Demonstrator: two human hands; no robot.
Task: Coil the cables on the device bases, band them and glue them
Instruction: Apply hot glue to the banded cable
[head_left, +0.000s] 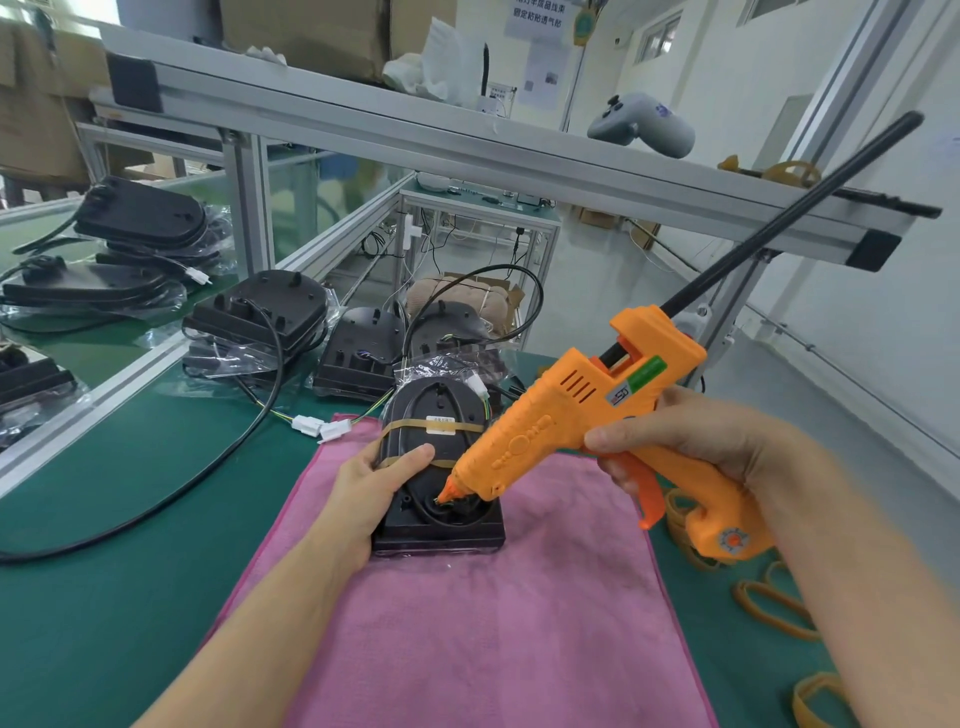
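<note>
A black device base (441, 525) lies on a pink cloth (467, 623), its cable coiled on top and held by a tan rubber band (405, 427). My left hand (371, 486) grips the base's left side, thumb lying across the top. My right hand (691, 441) holds an orange glue gun (576, 421) with a long black glue stick (789, 218) in its back. The gun's nozzle (445, 493) touches the cable at the near end of the base.
Several more black bases with loose cables (270, 317) are stacked at the back left on the green table (130, 571). White connectors (322, 428) lie by the cloth's far edge. Loose rubber bands (774, 603) lie at the right. An aluminium shelf frame (415, 135) crosses overhead.
</note>
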